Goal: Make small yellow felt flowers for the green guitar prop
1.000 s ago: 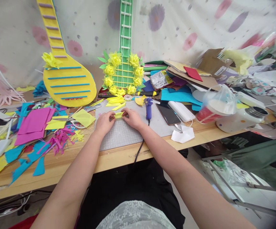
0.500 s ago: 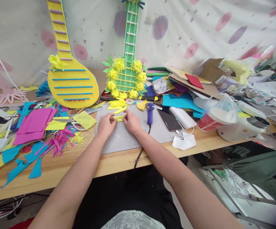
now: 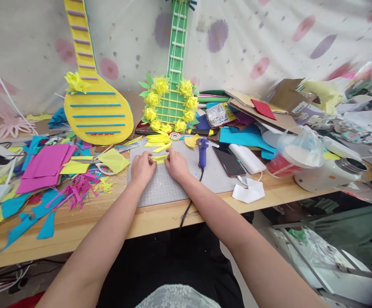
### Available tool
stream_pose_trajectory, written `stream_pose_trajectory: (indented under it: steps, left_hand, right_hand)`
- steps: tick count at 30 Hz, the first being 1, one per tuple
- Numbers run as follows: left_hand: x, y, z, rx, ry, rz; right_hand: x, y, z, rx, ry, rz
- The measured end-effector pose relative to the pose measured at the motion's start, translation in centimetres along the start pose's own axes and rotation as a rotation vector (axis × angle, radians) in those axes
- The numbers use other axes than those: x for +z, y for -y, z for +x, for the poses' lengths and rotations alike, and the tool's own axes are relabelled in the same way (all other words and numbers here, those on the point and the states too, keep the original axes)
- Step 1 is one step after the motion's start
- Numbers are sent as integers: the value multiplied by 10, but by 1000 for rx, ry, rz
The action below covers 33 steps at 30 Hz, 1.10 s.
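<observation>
Between my two hands a strip of yellow crepe paper (image 3: 160, 159) stretches just above the grey cutting mat (image 3: 160, 188). My left hand (image 3: 143, 167) has its fingers closed on the left end of the strip. The right end sits in the pinched fingers of my right hand (image 3: 177, 164). Behind them on the mat lie more yellow paper strips (image 3: 157, 140). A purple glue gun (image 3: 202, 153) stands to the right of my right hand, its black cord running off the table's front edge.
A yellow paper lute (image 3: 99, 113) and a green paper guitar with yellow flowers (image 3: 172, 100) lean at the back. Paper scraps (image 3: 79, 188) and scissors cover the left. On the right are a phone (image 3: 228, 161), a white power bank (image 3: 246, 158), a bagged tub (image 3: 293, 156) and an open bottle (image 3: 330, 171).
My hands stay in nearly the same place, both still holding the yellow strip. The view has shifted very slightly.
</observation>
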State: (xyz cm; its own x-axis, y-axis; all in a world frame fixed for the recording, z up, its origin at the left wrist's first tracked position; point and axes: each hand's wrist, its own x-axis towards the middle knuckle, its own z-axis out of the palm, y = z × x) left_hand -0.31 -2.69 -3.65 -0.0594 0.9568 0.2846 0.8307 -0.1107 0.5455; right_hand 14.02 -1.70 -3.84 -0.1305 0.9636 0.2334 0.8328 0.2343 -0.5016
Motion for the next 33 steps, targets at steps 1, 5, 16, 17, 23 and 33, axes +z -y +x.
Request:
stream_pose_trajectory:
  steps: [1, 5, 16, 17, 23, 33]
  left_hand:
    - [0, -1, 0, 1, -6, 7]
    - [-1, -2, -1, 8, -19, 20]
    - [-2, -7, -2, 69, 31, 73]
    - [-1, -7, -2, 97, 40, 87]
    - [1, -7, -2, 135, 42, 146]
    - [3, -13, 0, 11, 28, 239]
  right_hand:
    - [1, 0, 0, -4, -3, -5]
    - [2, -2, 0, -30, -22, -16]
    - [3, -1, 0, -51, -12, -125]
    - [2, 0, 0, -55, -4, -147]
    - [-5, 7, -2, -71, 53, -232]
    - [-3, 10, -4, -91, 30, -288]
